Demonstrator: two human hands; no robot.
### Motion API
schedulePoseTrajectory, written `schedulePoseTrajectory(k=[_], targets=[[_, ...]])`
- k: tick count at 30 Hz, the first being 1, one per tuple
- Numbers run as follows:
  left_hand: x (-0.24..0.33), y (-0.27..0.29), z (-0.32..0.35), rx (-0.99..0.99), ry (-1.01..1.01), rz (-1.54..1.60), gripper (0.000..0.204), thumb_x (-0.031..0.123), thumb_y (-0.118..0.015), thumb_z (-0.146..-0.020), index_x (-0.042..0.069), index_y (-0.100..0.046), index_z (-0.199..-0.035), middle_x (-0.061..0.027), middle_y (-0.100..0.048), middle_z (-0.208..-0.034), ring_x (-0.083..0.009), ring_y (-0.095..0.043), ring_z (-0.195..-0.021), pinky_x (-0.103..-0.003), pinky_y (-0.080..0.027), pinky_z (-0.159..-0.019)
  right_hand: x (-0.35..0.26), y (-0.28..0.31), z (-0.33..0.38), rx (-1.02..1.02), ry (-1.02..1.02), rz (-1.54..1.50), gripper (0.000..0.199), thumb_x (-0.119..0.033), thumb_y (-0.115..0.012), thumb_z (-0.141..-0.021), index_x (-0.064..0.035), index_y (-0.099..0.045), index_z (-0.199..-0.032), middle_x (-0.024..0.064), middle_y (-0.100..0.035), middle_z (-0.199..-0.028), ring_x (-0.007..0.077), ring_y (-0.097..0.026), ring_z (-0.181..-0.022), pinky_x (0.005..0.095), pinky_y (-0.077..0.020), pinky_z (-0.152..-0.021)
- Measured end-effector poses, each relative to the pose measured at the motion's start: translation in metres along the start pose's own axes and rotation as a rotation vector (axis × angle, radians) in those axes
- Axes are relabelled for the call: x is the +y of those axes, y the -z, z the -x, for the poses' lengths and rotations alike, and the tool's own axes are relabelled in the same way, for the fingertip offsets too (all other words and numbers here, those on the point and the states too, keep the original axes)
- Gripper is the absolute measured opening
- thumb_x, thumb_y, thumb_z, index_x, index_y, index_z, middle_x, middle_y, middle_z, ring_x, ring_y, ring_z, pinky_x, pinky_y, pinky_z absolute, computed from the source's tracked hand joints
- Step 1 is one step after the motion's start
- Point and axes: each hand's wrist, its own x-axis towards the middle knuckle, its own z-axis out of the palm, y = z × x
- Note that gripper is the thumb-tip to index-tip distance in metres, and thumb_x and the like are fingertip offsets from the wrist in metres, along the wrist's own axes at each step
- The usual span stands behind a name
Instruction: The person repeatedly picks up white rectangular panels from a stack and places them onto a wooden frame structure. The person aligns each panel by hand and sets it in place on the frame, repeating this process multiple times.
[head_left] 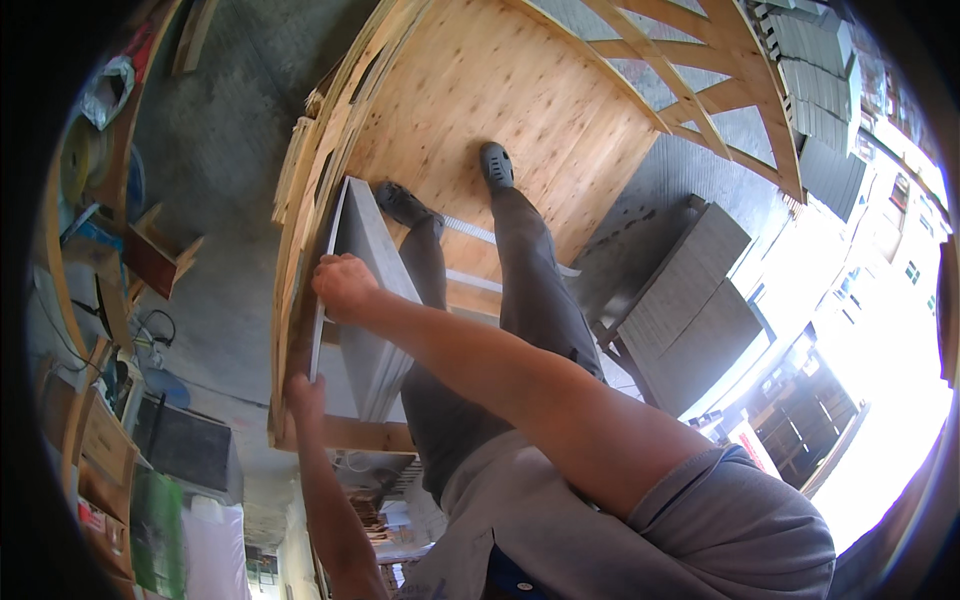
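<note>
A thin white-edged sheet (332,243) stands upright between the crate's left side and a group of grey slabs (368,240) set on edge. My right hand (345,287) is closed over the sheet's upper edge, its fingers curled beside the crate wall. Nearer to my body, my left hand (305,398) grips the same edge with the thumb up; its other fingers are mostly hidden. The wooden crate (520,110) surrounds my feet, and I stand on its plywood with the slabs beside my left leg.
Crossed wooden slats (690,90) form the crate's far right part. Outside it, grey panels (690,300) lean at the right, and more grey slabs (815,90) are stacked at the far right. Shelving with boards (105,450) and a dark box (185,445) line the left.
</note>
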Motion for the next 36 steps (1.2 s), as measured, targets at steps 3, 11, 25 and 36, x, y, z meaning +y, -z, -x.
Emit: schedulePoseTrajectory(k=[3,11,25,36], targets=[[0.0,0.003,0.0,-0.066,0.076,-0.003,0.032,0.023,-0.067,-0.078,-0.008,-0.061,-0.08,-0.0279,-0.061,-0.076,-0.0414,-0.063,-0.076,-0.046,-0.047,-0.068,0.002,0.004,0.0,0.025,0.025,-0.053,0.02,-0.014,-0.068,-0.064,-0.0114,-0.069,-0.084,0.0013,-0.065,-0.095,0.018,-0.057,-0.103,0.0303,-0.0462,-0.087],[0.023,-0.003,0.004,-0.19,0.122,-0.165,0.038,0.029,-0.066,-0.077,-0.004,-0.065,-0.097,-0.026,-0.065,-0.09,-0.0395,-0.064,-0.088,-0.045,-0.049,-0.077,0.022,0.002,0.019,0.106,0.094,-0.162,0.043,-0.007,-0.06,-0.071,-0.0047,-0.057,-0.113,0.0126,-0.059,-0.115,0.0301,-0.055,-0.112,0.0399,-0.0441,-0.094],[0.026,0.005,0.004,-0.438,-0.158,0.347,0.078,0.001,-0.061,-0.072,0.006,-0.033,-0.145,-0.018,-0.056,-0.129,-0.0279,-0.059,-0.107,-0.035,-0.046,-0.089,0.051,-0.021,0.128,-0.103,-0.881,-1.199,0.069,-0.06,-0.044,-0.09,0.0073,-0.057,-0.096,0.023,-0.062,-0.092,0.0331,-0.063,-0.081,0.042,-0.0534,-0.069],[0.021,-0.002,0.038,-0.622,-0.007,0.562,0.07,0.025,-0.063,-0.085,0.003,-0.033,-0.145,-0.0136,-0.044,-0.143,-0.0225,-0.04,-0.131,-0.033,-0.029,-0.108,0.03,0.006,0.096,-0.209,-0.93,-1.174,0.107,-0.072,-0.053,-0.076,0.014,-0.03,-0.136,0.0277,-0.052,-0.123,0.0353,-0.059,-0.105,0.0399,-0.0566,-0.067]])
